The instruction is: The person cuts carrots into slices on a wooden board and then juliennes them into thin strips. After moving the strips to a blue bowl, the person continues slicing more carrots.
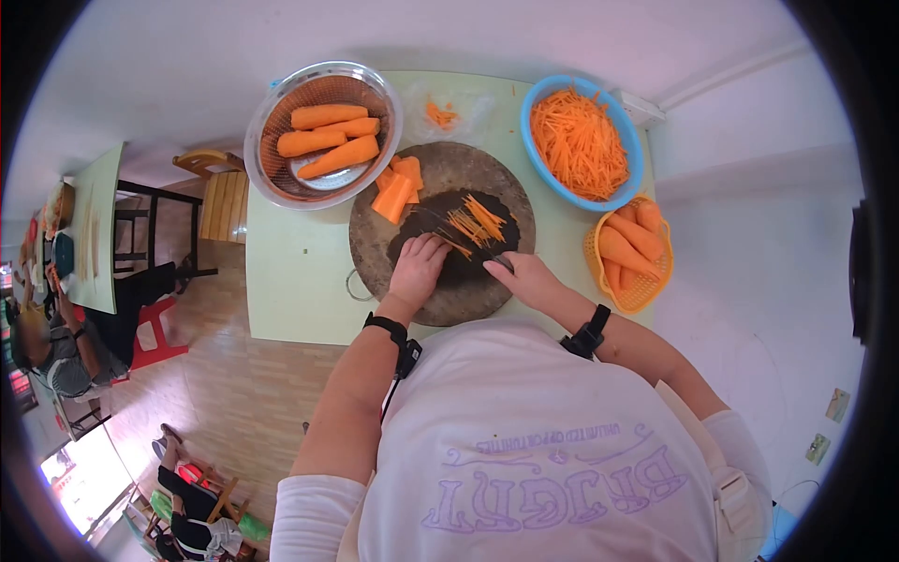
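On the round chopping board (379, 239), my left hand (419, 269) rests with its fingers bent and together, pressing on carrot slices (456, 246) whose edge shows by the fingertips. My right hand (531, 281) is closed around the handle of a kitchen knife (503, 263). The dark blade lies low over the board, hard to tell from its wet, dark middle. Cut carrot strips (479, 220) lie beyond the blade, in a loose row. Thicker carrot pieces (394, 195) are piled at the board's far left.
A metal bowl (392, 150) with peeled carrots (330, 116) stands at the back left. Shredded carrot (578, 140) fills a blue basin (640, 159) at the back right. A yellow basket (640, 302) of carrots sits right. Carrot scraps (441, 114) lie on a plastic bag. Two people sit far left.
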A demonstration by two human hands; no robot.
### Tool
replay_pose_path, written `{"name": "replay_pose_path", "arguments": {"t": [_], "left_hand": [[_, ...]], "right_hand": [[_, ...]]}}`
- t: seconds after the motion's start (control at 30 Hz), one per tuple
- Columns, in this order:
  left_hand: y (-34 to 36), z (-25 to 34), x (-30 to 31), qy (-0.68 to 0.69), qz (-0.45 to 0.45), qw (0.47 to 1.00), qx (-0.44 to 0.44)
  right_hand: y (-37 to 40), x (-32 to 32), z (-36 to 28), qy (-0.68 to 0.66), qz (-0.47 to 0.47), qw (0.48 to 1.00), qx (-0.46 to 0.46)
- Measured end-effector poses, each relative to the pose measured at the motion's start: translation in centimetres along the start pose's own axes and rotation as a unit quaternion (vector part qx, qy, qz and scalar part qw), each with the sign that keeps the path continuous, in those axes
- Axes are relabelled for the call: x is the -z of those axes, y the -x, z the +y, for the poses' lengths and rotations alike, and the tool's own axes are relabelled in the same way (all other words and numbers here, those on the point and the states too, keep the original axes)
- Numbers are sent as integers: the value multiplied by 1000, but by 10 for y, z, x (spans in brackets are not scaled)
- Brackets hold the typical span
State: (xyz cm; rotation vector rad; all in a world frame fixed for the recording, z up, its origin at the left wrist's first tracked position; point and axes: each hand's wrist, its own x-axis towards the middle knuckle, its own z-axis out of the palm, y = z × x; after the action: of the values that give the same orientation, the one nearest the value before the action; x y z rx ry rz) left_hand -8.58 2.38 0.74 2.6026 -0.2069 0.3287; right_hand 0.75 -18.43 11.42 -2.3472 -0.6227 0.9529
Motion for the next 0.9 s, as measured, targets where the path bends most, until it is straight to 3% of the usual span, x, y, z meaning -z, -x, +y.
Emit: {"name": "replay_pose_path", "arguments": {"t": [0.17,0.57,0.67,0.73,0.9], "left_hand": [[1,0,-2,-10,7,1000,-2],[1,2,0,-12,0,1000,0],[0,2,-1,-12,8,1000,3],[0,2,1,-7,5,1000,1],[-1,2,0,13,8,1000,3]], "right_hand": [[2,3,-3,49,-8,998,35],[-9,-4,1,96,-26,995,-7],[-9,-7,5,80,-12,997,0],[-11,-3,10,-61,-18,998,-22],[3,9,15,-66,16,996,-65]]}}
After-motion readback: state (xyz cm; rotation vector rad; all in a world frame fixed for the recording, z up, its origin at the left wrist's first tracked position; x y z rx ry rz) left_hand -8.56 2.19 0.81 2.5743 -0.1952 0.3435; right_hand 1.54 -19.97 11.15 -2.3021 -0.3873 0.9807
